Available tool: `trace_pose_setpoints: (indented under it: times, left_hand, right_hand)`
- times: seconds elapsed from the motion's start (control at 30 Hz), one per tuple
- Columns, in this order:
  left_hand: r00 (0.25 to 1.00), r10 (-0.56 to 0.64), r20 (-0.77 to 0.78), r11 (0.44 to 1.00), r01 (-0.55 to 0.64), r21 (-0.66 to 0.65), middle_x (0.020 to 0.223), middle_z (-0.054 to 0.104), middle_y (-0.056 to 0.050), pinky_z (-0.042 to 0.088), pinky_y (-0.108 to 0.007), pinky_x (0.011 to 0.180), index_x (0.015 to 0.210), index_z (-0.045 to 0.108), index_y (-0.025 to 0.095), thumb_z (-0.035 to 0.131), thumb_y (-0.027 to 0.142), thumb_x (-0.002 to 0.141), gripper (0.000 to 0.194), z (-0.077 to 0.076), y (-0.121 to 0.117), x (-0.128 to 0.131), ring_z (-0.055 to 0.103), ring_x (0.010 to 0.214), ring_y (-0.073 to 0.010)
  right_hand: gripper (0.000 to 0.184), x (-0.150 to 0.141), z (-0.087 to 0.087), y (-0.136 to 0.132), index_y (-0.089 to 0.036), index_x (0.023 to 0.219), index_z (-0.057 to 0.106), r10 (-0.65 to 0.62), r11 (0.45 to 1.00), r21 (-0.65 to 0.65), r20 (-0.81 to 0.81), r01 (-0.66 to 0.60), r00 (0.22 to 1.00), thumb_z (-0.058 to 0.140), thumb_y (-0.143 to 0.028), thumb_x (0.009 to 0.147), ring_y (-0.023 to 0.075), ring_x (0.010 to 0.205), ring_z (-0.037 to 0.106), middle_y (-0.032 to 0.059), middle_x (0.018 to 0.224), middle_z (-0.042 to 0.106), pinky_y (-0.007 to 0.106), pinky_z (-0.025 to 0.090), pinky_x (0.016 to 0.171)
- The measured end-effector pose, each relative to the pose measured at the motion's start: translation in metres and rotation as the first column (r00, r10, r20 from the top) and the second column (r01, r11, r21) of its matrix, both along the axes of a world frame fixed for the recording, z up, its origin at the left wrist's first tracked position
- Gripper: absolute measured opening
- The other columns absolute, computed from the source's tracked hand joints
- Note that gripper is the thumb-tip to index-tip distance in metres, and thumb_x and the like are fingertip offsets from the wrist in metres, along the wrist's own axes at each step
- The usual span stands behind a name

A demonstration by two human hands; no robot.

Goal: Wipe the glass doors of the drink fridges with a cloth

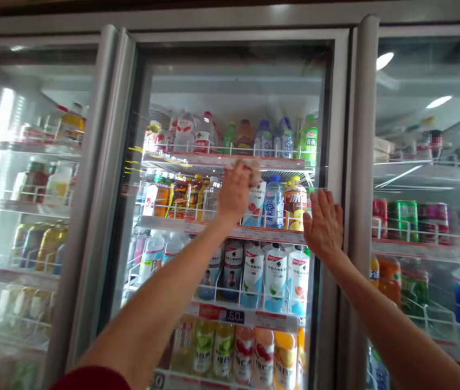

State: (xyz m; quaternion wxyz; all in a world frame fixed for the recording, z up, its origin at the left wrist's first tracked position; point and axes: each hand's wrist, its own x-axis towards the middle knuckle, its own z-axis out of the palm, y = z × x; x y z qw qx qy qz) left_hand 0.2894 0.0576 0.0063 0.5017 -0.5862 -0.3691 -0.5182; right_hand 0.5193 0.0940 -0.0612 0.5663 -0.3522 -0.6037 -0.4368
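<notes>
In the head view, my left hand (233,194) reaches up to the middle of the glass door (230,86) of a drinks fridge. Its fingers are pressed on a crumpled brownish cloth (254,172), which is blurred and partly hidden by the hand. My right hand (325,222) lies flat at the door's right edge, fingers stretched upward, partly over the metal frame (338,135). Nothing shows in it. Behind the glass, bottles stand on wire-fronted shelves; a blue-capped bottle (273,203) and a yellow-capped bottle (295,203) appear between my hands.
A second glass door with a metal upright (95,162) is on the left, and another fridge section with cans (406,219) on the right. Lower shelves hold white-labelled bottles (275,276) and juice bottles (224,349). Ceiling lights reflect in the right-hand glass.
</notes>
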Motion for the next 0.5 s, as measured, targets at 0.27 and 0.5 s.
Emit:
trace_pose_setpoints:
  times: [0.27,0.5]
  left_hand:
    - [0.986,0.01,-0.168,0.998,-0.021,-0.064,0.139,0.037,-0.01,0.025,-0.05,0.108,0.127,0.043,0.021,0.043,0.032,0.085,0.043,-0.059,0.009,0.079,0.024,0.134,-0.0282]
    - [0.958,0.042,0.285,0.994,-0.068,0.084,0.137,0.038,-0.013,0.023,-0.051,0.108,0.111,0.05,0.012,0.031,0.025,0.089,0.032,-0.02,-0.011,-0.013,0.026,0.132,-0.0262]
  right_hand:
    - [0.056,0.005,-0.004,0.002,-0.017,0.142,0.02,0.1,0.994,0.026,0.06,-0.102,0.993,0.03,-0.036,0.09,0.0234,0.136,0.022,0.0119,0.145,0.03,0.047,0.023,0.108]
    - [0.055,-0.001,-0.004,-0.002,-0.015,0.14,0.026,0.09,0.995,0.032,0.026,-0.091,0.996,0.032,-0.036,0.09,0.0245,0.135,0.023,0.0136,0.143,0.033,0.047,0.023,0.108]
